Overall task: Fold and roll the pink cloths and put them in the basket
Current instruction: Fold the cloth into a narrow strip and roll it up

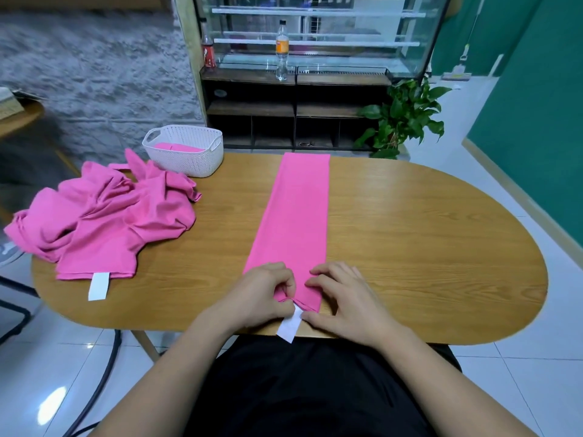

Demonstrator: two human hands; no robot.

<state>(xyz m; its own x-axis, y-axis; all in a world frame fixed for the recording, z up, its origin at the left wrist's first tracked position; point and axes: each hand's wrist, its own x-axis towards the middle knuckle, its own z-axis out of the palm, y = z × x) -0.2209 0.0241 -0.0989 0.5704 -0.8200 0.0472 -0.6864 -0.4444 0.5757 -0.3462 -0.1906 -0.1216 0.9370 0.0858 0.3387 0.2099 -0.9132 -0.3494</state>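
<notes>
Beyond the fingers (328, 270), past the oval wooden table (410, 231), a dark shelf unit (296, 111) carries a glass display case (315, 33), an orange-labelled bottle (281, 48) and a red-labelled bottle (208, 53). Further right, a leafy potted plant (407, 118) stands by a green wall (536, 121). Far left is a rough grey stone wall (104, 67). Glossy white floor tiles (520, 373) reflect the light.

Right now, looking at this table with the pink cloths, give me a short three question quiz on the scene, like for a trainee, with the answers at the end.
1. True or false: the white basket is empty.
2. On which side of the folded pink strip does the crumpled pile of pink cloths lie? A. the person's left B. the person's right C. on top of it
3. Which end of the strip does the left hand pinch?

Key: 1. False: a pink cloth lies inside. 2. A. 3. The near end, by the white label.
</notes>
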